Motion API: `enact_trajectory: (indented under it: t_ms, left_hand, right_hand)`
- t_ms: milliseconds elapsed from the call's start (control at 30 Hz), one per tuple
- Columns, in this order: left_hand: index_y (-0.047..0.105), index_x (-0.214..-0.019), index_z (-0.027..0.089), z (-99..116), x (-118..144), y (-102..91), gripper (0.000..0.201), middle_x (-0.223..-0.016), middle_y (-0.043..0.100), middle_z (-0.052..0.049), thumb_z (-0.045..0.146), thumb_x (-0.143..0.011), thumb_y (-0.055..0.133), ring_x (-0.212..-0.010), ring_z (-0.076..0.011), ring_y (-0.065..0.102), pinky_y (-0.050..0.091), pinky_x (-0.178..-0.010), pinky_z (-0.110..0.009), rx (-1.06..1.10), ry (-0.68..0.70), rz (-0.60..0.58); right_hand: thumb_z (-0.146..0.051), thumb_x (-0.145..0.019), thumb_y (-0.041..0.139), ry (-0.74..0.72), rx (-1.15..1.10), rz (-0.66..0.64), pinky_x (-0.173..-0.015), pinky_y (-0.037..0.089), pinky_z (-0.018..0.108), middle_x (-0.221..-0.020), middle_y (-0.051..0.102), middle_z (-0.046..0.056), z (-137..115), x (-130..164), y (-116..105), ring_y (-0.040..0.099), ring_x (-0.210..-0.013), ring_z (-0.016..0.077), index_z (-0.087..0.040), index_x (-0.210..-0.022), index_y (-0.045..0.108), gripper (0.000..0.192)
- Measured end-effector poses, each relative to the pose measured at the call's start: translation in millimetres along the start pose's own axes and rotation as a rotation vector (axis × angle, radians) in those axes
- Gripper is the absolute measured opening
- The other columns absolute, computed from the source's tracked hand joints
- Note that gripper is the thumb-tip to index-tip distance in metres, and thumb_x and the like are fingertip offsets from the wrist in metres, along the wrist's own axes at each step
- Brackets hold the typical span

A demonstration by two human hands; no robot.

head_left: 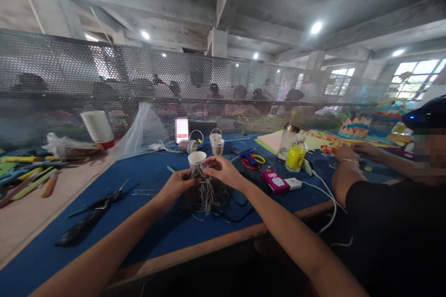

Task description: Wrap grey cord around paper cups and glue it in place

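Both hands meet at a bundle of thin grey-brown strands [208,195] that hangs loose toward the blue tabletop. My left hand [177,184] pinches its upper left side, fingers closed. From the right, my right hand [225,171] grips the top of the same strands between thumb and fingers. A white paper cup [197,158] stands upright right behind the fingertips; whether the strands touch it I cannot tell. Behind it are a small bucket-like cup with a handle [217,145] and another cup lying on its side [188,146].
Black-handled scissors [101,204] lie at the left, near several tools and a stack of paper cups [97,127]. To the right are a blue glue gun [246,155], a magenta box [275,181], a yellow-labelled bottle [295,158] and white cables. A co-worker's arms [348,162] reach in.
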State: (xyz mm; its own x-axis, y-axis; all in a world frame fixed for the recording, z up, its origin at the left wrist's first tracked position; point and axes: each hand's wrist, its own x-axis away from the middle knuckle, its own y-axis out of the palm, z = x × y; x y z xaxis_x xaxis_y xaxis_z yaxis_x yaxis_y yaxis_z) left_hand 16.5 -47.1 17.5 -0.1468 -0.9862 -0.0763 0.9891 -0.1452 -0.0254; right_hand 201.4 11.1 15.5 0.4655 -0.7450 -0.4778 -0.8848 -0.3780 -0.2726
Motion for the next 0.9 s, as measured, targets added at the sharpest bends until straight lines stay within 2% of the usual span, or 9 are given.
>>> enact_trajectory:
  t_ms: [67, 100, 133, 200, 300, 467, 633, 767, 900]
  left_hand:
    - [0.069, -0.08, 0.012, 0.0, 0.2, -1.5, 0.036, -0.061, 0.066, -0.005, 0.038, -0.056, 0.08, -0.062, -0.0227, 0.064, 0.046, -0.057, -0.03, 0.02, -0.007, 0.021]
    - [0.069, -0.08, 0.013, -0.1, 0.3, -2.2, 0.035, -0.059, 0.065, -0.004, 0.037, -0.056, 0.08, -0.061, -0.0221, 0.064, 0.046, -0.056, -0.03, 0.031, -0.009, 0.026]
    - [0.069, -0.08, 0.013, -0.3, 0.3, -2.7, 0.034, -0.059, 0.065, -0.004, 0.036, -0.057, 0.08, -0.059, -0.0215, 0.063, 0.045, -0.055, -0.03, 0.043, -0.01, 0.029]
    - [0.069, -0.08, 0.013, -0.9, 0.1, -3.5, 0.034, -0.058, 0.065, -0.004, 0.035, -0.058, 0.079, -0.056, -0.0201, 0.062, 0.044, -0.052, -0.029, 0.063, -0.013, 0.034]
    - [0.068, -0.079, 0.013, -2.4, -1.3, -5.2, 0.033, -0.057, 0.063, -0.003, 0.036, -0.058, 0.079, -0.049, -0.0168, 0.058, 0.039, -0.047, -0.026, 0.072, -0.02, 0.051]
    - [0.067, -0.077, 0.013, -8.1, -6.2, -11.9, 0.029, -0.052, 0.056, 0.001, 0.035, -0.062, 0.077, -0.04, -0.0086, 0.043, 0.027, -0.041, -0.021, 0.048, 0.009, 0.069]
    - [0.065, -0.078, 0.014, -13.8, -10.8, -17.5, 0.025, -0.046, 0.044, 0.006, 0.034, -0.066, 0.074, -0.039, -0.0055, 0.033, 0.018, -0.039, -0.019, 0.047, -0.024, 0.075]
    - [0.062, -0.074, 0.015, -12.1, -10.4, -17.2, 0.024, -0.046, 0.039, 0.008, 0.034, -0.066, 0.075, -0.039, -0.0048, 0.029, 0.016, -0.04, -0.02, 0.107, -0.056, 0.076]
    - [0.057, -0.065, 0.016, -9.0, -9.0, -16.4, 0.026, -0.045, 0.038, 0.008, 0.035, -0.067, 0.074, -0.039, -0.0058, 0.028, 0.017, -0.04, -0.022, 0.157, -0.056, 0.075]
  right_hand:
    - [-0.043, -0.075, 0.068, -0.067, 0.168, 0.173, -0.078, 0.044, 0.026, -0.096, 0.059, 0.004, -1.5, 0.4, -2.5, 0.055, -0.082, 0.0131, -0.017, -0.09, 0.063, 0.031]
    - [-0.045, -0.077, 0.065, -0.077, 0.219, 0.203, -0.074, 0.043, 0.025, -0.087, 0.058, 0.002, -2.5, 1.2, -3.9, 0.053, -0.076, 0.0123, -0.017, -0.084, 0.063, 0.029]
    - [-0.047, -0.08, 0.062, -0.067, 0.243, 0.179, -0.07, 0.041, 0.024, -0.078, 0.057, 0.0, -3.4, 2.4, -5.1, 0.051, -0.071, 0.0116, -0.017, -0.078, 0.062, 0.03]
    - [-0.049, -0.08, 0.06, -0.014, 0.247, 0.019, -0.062, 0.038, 0.023, -0.066, 0.055, -0.002, -4.1, 5.3, -6.2, 0.049, -0.064, 0.011, -0.016, -0.073, 0.062, 0.034]
    - [-0.047, -0.073, 0.068, 0.045, 0.212, -0.192, -0.063, 0.039, 0.023, -0.072, 0.062, 0.0, -0.4, 7.5, -4.3, 0.054, -0.068, 0.0131, -0.016, -0.081, 0.066, 0.032]
    - [-0.035, -0.074, 0.067, 0.094, -0.045, -0.172, -0.07, 0.043, 0.025, -0.082, 0.065, 0.002, 6.3, 2.1, -5.1, 0.057, -0.074, 0.0135, -0.015, -0.091, 0.066, 0.026]
    - [-0.033, -0.078, 0.063, 0.204, -0.41, -0.135, -0.055, 0.034, 0.018, -0.062, 0.054, -0.004, -1.4, 0.8, -14.3, 0.046, -0.057, 0.0069, -0.016, -0.095, 0.065, 0.024]
    - [-0.04, -0.079, 0.062, 0.229, -0.509, -0.126, -0.047, 0.023, 0.019, -0.054, 0.046, -0.005, -6.8, 2.3, -16.4, 0.035, -0.049, 0.0056, -0.013, -0.085, 0.066, 0.028]
    - [-0.048, -0.081, 0.059, 0.26, -0.629, -0.096, -0.047, 0.023, 0.021, -0.046, 0.035, -0.007, -9.0, 1.0, -20.0, 0.023, -0.043, 0.0052, -0.014, -0.073, 0.062, 0.035]
